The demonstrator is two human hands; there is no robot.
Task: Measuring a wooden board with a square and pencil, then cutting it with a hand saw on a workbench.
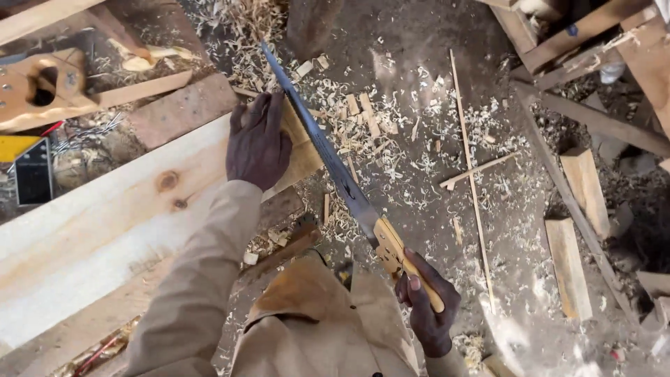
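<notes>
Item: pale plank (105, 223), long axis running from lower left to upper right, its end under our left hand (258, 143), which lies flat and spread, pressing down and gripping nothing. Item: handsaw (328, 157), blade set against that end just right of the fingers, slanting from upper left down to our right hand (426, 307), closed around the wooden handle. Surroundings: shavings (391, 126), thin sticks (471, 174), offcut blocks (569, 265) on the floor, well apart.

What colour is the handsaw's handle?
Pale yellowish wood; the handsaw handle shows best in the head view.
</notes>
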